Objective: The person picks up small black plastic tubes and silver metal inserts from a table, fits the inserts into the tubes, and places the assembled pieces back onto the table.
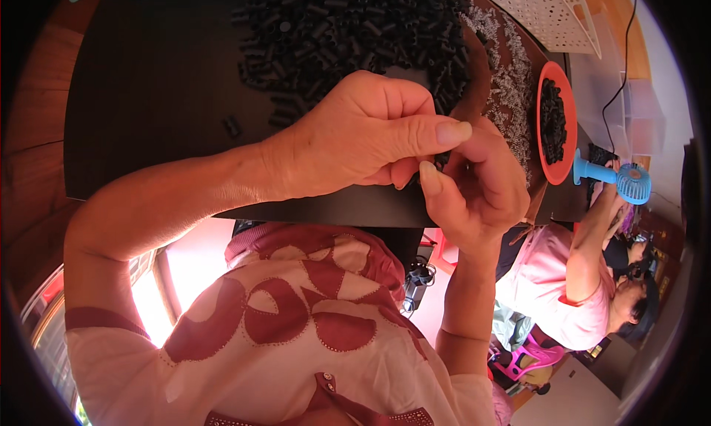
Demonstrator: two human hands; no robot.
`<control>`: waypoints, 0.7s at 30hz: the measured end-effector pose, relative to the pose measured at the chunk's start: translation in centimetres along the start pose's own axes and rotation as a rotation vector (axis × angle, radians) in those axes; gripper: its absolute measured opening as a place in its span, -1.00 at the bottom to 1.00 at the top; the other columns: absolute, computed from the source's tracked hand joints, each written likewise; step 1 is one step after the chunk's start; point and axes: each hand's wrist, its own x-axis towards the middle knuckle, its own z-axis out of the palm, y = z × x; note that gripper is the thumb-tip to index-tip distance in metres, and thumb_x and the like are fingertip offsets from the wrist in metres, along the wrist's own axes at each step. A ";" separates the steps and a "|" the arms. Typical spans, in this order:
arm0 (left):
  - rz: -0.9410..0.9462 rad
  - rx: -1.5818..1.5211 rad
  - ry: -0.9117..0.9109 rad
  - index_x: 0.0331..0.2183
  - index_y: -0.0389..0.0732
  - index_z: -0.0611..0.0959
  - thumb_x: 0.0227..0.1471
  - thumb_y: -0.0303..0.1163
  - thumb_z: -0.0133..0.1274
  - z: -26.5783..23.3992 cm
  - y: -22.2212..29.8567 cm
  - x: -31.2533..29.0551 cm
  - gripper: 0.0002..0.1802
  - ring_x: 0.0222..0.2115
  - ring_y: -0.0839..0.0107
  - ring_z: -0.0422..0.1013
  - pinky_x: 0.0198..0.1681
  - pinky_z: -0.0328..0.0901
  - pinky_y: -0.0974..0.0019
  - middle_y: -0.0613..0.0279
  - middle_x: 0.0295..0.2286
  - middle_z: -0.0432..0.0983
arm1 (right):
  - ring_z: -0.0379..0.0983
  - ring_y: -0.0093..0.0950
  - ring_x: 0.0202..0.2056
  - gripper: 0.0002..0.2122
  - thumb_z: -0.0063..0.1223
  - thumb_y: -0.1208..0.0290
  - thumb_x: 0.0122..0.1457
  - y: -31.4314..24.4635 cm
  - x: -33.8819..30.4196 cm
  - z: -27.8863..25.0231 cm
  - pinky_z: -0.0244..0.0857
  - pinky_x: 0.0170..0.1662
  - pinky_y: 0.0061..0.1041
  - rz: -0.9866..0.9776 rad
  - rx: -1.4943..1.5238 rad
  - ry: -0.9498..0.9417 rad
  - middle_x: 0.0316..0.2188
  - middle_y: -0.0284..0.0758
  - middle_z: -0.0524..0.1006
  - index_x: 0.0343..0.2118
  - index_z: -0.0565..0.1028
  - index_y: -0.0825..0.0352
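Over the near edge of the dark table (155,107), my two hands meet thumb to thumb. My left hand (366,133) is closed, its fingers curled under and the thumb pressed along them. Close against it, my right hand (481,185) is closed too, thumb bent toward the fingertips. A small dark bit shows between the hands, but the fingers hide what each one grips. Just beyond them lies a large pile of short black ribbed tubes (348,33). One loose black tube (232,126) rests apart, left of the pile.
Small clear or silvery pieces (507,78) are strewn right of the pile. Beyond them stand a red bowl (571,130) of black pieces and a blue fan (632,183). A white perforated basket (548,15) is at the back right. Another person in pink (548,285) works at right.
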 end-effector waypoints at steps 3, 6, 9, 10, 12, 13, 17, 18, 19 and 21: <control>-0.014 0.013 -0.009 -0.55 -0.19 0.51 0.15 -0.20 0.04 0.1 0.2 -0.1 -0.67 -0.70 0.77 0.27 -0.76 0.03 0.66 0.43 -0.67 0.41 | 0.15 -0.61 -0.71 -0.79 0.27 0.43 -0.13 -0.1 0.0 0.4 -0.02 -0.69 -0.61 -0.002 -0.009 0.038 -0.72 -0.43 0.25 -0.45 0.47 0.36; -0.019 0.007 -0.033 -0.56 -0.20 0.51 0.15 -0.21 0.04 0.0 0.1 0.1 -0.67 -0.70 0.75 0.29 -0.76 0.02 0.66 0.40 -0.67 0.43 | 0.13 -0.61 -0.73 -0.80 0.25 0.44 -0.15 0.1 -0.1 0.5 -0.03 -0.70 -0.60 -0.008 -0.001 0.066 -0.74 -0.43 0.23 -0.49 0.45 0.34; -0.030 0.007 -0.041 -0.56 -0.21 0.50 0.16 -0.22 0.04 -0.1 0.1 0.0 -0.67 -0.70 0.74 0.29 -0.76 0.01 0.66 0.39 -0.66 0.44 | 0.13 -0.61 -0.74 -0.81 0.23 0.46 -0.16 0.5 -0.3 0.8 -0.04 -0.70 -0.60 -0.030 0.007 0.084 -0.74 -0.43 0.23 -0.49 0.44 0.34; -0.036 0.020 -0.027 -0.56 -0.21 0.50 0.16 -0.23 0.03 0.0 0.2 -0.1 -0.67 -0.71 0.74 0.28 -0.76 0.01 0.66 0.39 -0.67 0.43 | 0.12 -0.61 -0.74 -0.82 0.23 0.46 -0.16 0.6 -0.4 0.8 -0.04 -0.70 -0.60 -0.048 0.021 0.093 -0.74 -0.43 0.23 -0.50 0.44 0.34; -0.040 0.032 -0.038 -0.56 -0.21 0.50 0.16 -0.23 0.03 0.2 0.5 -0.3 -0.68 -0.72 0.73 0.27 -0.76 0.00 0.64 0.39 -0.67 0.42 | 0.12 -0.60 -0.74 -0.82 0.23 0.47 -0.17 0.3 -0.4 0.6 -0.04 -0.71 -0.60 -0.073 -0.002 0.094 -0.74 -0.42 0.23 -0.50 0.44 0.33; -0.044 0.043 -0.043 -0.55 -0.21 0.50 0.16 -0.24 0.03 0.3 0.6 -0.4 -0.68 -0.72 0.73 0.26 -0.76 0.00 0.63 0.39 -0.67 0.41 | 0.12 -0.60 -0.74 -0.82 0.23 0.48 -0.18 0.1 -0.4 0.5 -0.05 -0.71 -0.59 -0.098 -0.020 0.091 -0.74 -0.42 0.22 -0.51 0.43 0.33; -0.031 0.038 -0.058 -0.55 -0.23 0.49 0.18 -0.23 -0.01 0.5 0.5 -0.5 -0.66 -0.74 0.72 0.21 -0.76 -0.02 0.62 0.35 -0.68 0.39 | 0.19 -0.74 -0.64 -0.82 0.20 0.52 -0.07 1.7 -1.3 -3.2 0.05 -0.60 -0.65 -0.018 0.042 0.134 -0.67 -0.48 0.35 -0.35 0.51 0.39; 0.008 0.066 -0.069 -0.56 -0.23 0.48 0.20 -0.23 -0.04 0.3 0.8 -0.6 -0.65 -0.74 0.72 0.17 -0.76 -0.03 0.62 0.32 -0.68 0.38 | 0.20 -0.74 -0.60 -0.81 0.20 0.50 -0.01 2.2 -1.2 -4.7 0.07 -0.56 -0.67 0.143 -0.098 0.231 -0.63 -0.49 0.39 -0.31 0.53 0.41; 0.047 0.094 -0.082 -0.56 -0.24 0.47 0.22 -0.22 -0.08 0.1 0.9 -0.7 -0.63 -0.75 0.72 0.14 -0.76 -0.05 0.62 0.29 -0.68 0.38 | 0.22 -0.75 -0.56 -0.80 0.19 0.48 0.05 2.7 -1.3 -6.4 0.10 -0.52 -0.68 0.305 -0.240 0.327 -0.58 -0.50 0.43 -0.26 0.54 0.43; 0.085 0.109 -0.080 -0.55 -0.25 0.46 0.23 -0.20 -0.13 0.4 1.2 -0.7 -0.61 -0.76 0.72 0.10 -0.76 -0.07 0.61 0.27 -0.67 0.37 | 0.27 -0.72 -0.51 -0.77 0.17 0.41 0.11 6.0 -1.3 -10.7 0.17 -0.47 -0.67 0.374 -0.345 0.391 -0.53 -0.48 0.47 -0.24 0.54 0.46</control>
